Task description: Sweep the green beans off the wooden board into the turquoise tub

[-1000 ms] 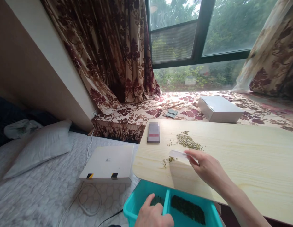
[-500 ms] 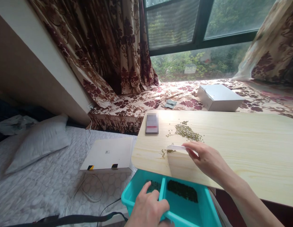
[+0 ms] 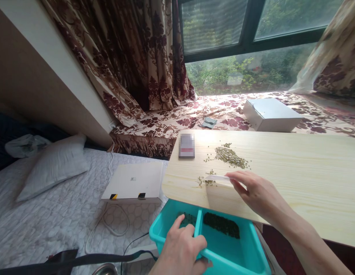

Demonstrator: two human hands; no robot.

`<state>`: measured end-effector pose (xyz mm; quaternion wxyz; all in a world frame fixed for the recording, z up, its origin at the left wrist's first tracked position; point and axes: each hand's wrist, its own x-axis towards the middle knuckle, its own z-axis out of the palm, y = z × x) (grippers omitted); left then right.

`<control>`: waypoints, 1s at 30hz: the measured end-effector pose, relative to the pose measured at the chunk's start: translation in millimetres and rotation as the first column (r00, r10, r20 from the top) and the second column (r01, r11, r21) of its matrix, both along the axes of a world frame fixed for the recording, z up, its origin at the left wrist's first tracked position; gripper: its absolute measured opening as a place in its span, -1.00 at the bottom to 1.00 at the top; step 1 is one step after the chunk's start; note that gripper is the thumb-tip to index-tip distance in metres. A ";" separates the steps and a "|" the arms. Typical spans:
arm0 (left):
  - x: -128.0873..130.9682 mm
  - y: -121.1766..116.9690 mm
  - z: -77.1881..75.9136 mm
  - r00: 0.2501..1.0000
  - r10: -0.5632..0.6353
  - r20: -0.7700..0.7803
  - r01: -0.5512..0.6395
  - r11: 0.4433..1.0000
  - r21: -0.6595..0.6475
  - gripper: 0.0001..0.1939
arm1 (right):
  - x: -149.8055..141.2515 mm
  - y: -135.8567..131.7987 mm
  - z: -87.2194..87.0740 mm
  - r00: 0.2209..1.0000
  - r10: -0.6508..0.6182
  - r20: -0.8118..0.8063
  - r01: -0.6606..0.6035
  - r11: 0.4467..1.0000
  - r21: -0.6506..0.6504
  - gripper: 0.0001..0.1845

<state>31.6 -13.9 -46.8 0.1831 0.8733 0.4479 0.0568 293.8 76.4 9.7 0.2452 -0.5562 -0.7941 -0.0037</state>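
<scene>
My right hand (image 3: 253, 187) pinches a thin white card (image 3: 217, 178), held low over the wooden tabletop (image 3: 294, 172). Small greenish seeds (image 3: 209, 182) lie scattered around the card's left end. A larger patch of the same seeds (image 3: 230, 157) is spread farther back. Just below the table's front edge sits a turquoise two-compartment bin (image 3: 233, 259). Over its left compartment and divider my left hand (image 3: 183, 244) is closed on the bin, index finger extended; part of its grip is hidden. Dark green seeds (image 3: 221, 225) fill part of the right compartment, and a few lie in the left one.
A small blurred box (image 3: 187, 146) lies at the table's left end. On the sill behind stand a white box (image 3: 273, 114) and a folded grey cloth (image 3: 208, 122). Left of the table, a flat white box (image 3: 134, 181) and a pillow (image 3: 54, 164) rest on the bed. A dark strap (image 3: 108, 258) crosses below.
The card in my right hand has shifted slightly toward the table's front edge. More loose seeds now show around and behind it. My left hand stays at the bin; the view has moved slightly.
</scene>
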 end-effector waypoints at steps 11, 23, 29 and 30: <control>2.9 -4.4 8.8 0.999 0.025 -0.025 -0.025 1.000 -0.018 -0.70 | 4.7 -10.8 3.9 1.000 0.025 -0.009 -0.025 1.000 0.007 -0.65; 25.0 -16.1 23.8 0.997 0.031 -0.069 -0.028 0.999 0.041 -0.70 | 8.6 -11.7 5.4 0.999 0.016 -0.038 -0.016 1.000 0.000 -0.64; 34.0 -15.4 22.5 0.990 0.038 -0.136 -0.036 0.999 0.015 -0.69 | -3.1 -8.2 -7.5 0.999 0.041 -0.032 -0.041 0.999 0.000 -0.65; 33.4 -15.5 21.2 0.990 0.041 -0.132 -0.038 0.999 0.023 -0.69 | -3.1 -10.5 -7.3 0.998 0.048 -0.028 -0.048 0.999 -0.005 -0.66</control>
